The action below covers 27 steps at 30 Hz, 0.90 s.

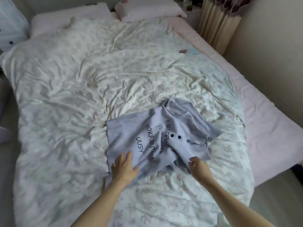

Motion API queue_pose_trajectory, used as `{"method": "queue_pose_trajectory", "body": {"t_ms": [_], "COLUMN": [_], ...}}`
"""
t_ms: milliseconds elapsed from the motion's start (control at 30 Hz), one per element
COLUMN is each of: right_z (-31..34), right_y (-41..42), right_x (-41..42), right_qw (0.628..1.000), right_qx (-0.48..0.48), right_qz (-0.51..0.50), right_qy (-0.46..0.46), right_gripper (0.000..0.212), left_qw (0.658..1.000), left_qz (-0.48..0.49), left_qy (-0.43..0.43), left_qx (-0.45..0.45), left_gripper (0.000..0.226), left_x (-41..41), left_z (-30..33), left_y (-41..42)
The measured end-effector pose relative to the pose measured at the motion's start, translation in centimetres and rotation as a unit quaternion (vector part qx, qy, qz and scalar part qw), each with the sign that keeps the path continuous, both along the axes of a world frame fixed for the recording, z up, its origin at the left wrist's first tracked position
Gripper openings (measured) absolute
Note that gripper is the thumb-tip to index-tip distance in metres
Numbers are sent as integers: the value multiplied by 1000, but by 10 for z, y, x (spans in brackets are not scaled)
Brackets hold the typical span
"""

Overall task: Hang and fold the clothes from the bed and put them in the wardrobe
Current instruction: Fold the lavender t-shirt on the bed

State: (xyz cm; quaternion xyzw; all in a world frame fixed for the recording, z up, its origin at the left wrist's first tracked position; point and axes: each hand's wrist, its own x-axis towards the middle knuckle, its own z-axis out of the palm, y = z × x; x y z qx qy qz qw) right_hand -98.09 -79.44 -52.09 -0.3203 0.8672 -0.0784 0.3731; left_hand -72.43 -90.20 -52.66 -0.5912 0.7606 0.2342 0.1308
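A pale lilac cloth shirt [157, 138] with dark letters and small dark buttons lies crumpled on the near part of the bed [262, 122], on top of a wrinkled white quilt with faint flowers [73, 95]. The left hand [125, 166] lies flat on the near left part of the shirt with its fingers straight and spread. The right hand [196, 164] is at the near right edge of the shirt, with its fingers curled and pinching the cloth. Two pale pink pillows [147, 10] lie at the far end of the bed. A small blue card [193, 51] rests near the far right side. Cream curtains [218, 23] hang beside the bed.
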Motion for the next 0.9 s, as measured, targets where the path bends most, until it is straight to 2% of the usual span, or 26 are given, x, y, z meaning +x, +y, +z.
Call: {"method": "queue_pose_trajectory", "body": {"t_ms": [67,200,267,333,433,533,600,767,900], "right_z": [-22,-60,-74,-85,-94,-88,-72,-22,33], "right_y": [13,19,19,9,-13,-18,-8,30,49], "right_x": [11,45,68,82,85,89,90,70,44], "right_qw": [999,998,997,994,987,980,976,941,916], "right_qx": [22,35,0,-36,-70,-112,-140,-281,-345], "right_qz": [-39,-28,-34,-64,-110,-124,-134,-152,-172], "right_qy": [14,52,70,81,94,104,103,109,115], "right_gripper": [23,36,39,42,25,20,21,13,12], "left_qw": [998,988,982,977,956,948,945,941,936], "left_qz": [-70,-144,-164,-153,-157,-123,-95,-91,-93], "left_qy": [0,-14,10,50,143,234,262,274,251], "left_qx": [-9,-59,-90,-137,-202,-177,-171,-175,-227], "left_gripper": [77,99,88,65,32,34,26,29,25], "left_x": [1,-5,-11,-10,-3,6,9,6,4], "left_z": [-32,-91,-101,-110,-113,-102,-84,-43,-18], "left_y": [18,33,38,34,17,9,6,3,2]}}
